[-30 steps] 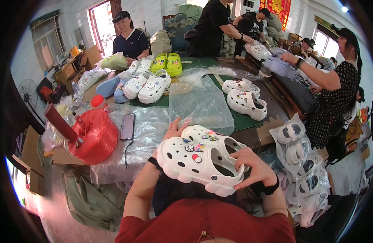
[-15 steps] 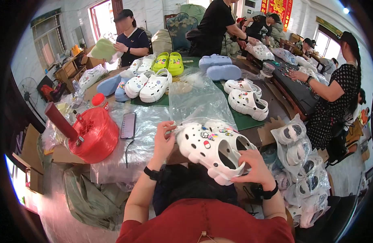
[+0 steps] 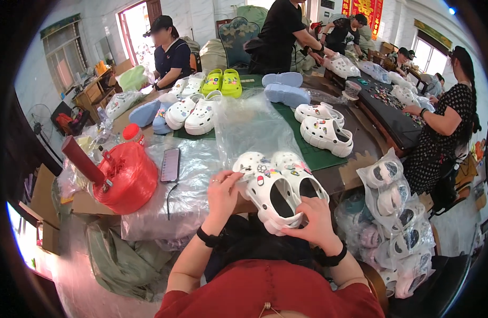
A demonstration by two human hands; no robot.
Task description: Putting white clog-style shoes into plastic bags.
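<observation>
Together, left hand (image 3: 223, 194) and right hand (image 3: 313, 218) grip white clogs (image 3: 278, 186) beside bagged clogs (image 3: 395, 212).

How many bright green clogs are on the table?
2. The green clogs sit side by side at the far end of the table, just behind the white pairs. More could be hidden inside the bags or behind people.
</observation>
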